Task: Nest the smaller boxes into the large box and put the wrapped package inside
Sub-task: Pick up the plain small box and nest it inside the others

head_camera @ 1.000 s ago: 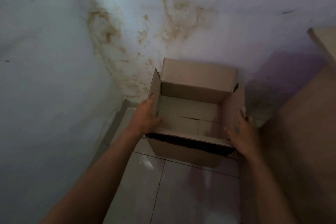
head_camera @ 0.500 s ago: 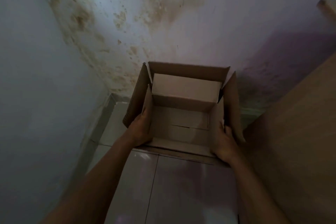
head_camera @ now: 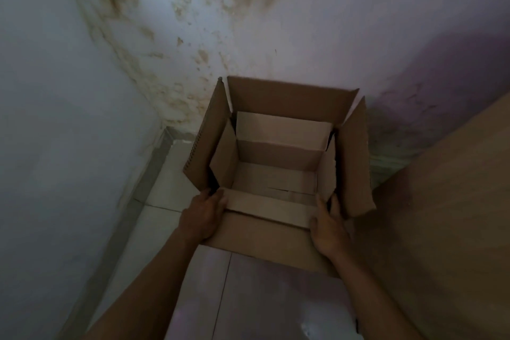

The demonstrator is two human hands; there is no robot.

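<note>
Smaller cardboard box nested inside the large box, both hands at its near corners.

The smaller box (head_camera: 276, 174) sits down inside the large box (head_camera: 356, 157), open at the top, its four flaps standing up within the big box's own raised flaps. The large box stands on the pale tiled floor (head_camera: 248, 298) in a corner, its far flap against the stained wall (head_camera: 248, 22). The left hand (head_camera: 204, 215) rests flat at the near left corner, fingers laid over the inner box's near flap, not clenched. The right hand (head_camera: 329, 225) grips the near right corner, fingers reaching up along the side flap. A wooden panel (head_camera: 441, 215) stands just right of the boxes.
</note>
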